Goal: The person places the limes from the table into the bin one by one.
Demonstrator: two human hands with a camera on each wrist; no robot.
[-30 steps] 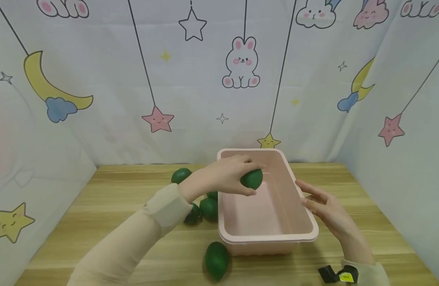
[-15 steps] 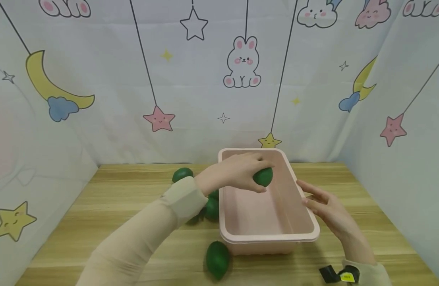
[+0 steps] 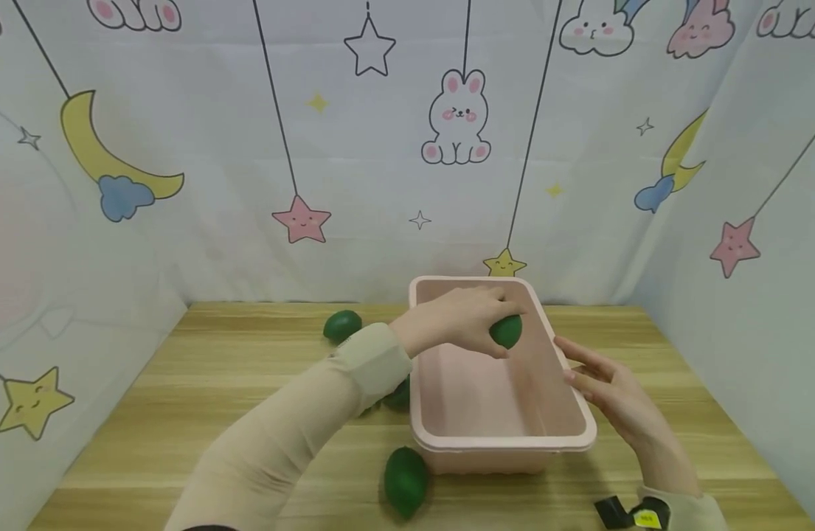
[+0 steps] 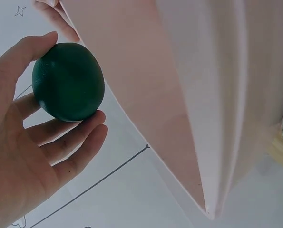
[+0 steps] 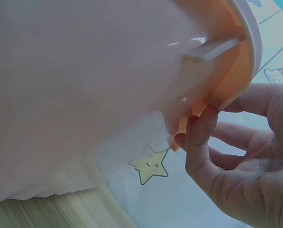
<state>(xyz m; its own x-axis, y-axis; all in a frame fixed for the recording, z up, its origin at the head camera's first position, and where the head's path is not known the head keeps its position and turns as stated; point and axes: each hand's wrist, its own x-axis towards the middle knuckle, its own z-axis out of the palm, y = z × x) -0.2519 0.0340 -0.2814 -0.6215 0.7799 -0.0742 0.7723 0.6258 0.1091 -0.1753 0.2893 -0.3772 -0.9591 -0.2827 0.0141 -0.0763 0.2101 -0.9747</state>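
My left hand (image 3: pixel 456 321) holds a smooth dark green fruit (image 3: pixel 507 332) inside the upper part of a pale pink plastic basin (image 3: pixel 503 443). Thumb and fingers curve round the fruit's sides in the left wrist view. At the basin's right side, my right hand (image 3: pixel 616 398) pinches the rim; the right wrist view has its thumb (image 5: pixel 201 135) tucked below the lip. What part of the basin floor shows is bare. Another green fruit (image 3: pixel 406 483), oval with a pointed end, lies by the basin's front left corner.
Left of the basin are more green fruits, one towards the back (image 3: pixel 343 325) and one (image 3: pixel 398 397) partly hidden by my left sleeve (image 3: pixel 301 405). The wooden table (image 3: pixel 201 383) meets a printed white curtain (image 3: pixel 374 147) behind and at both sides.
My left hand has carried the green fruit rightward, deeper over the basin's interior. My right hand keeps its hold on the rim. The head view has shifted slightly.
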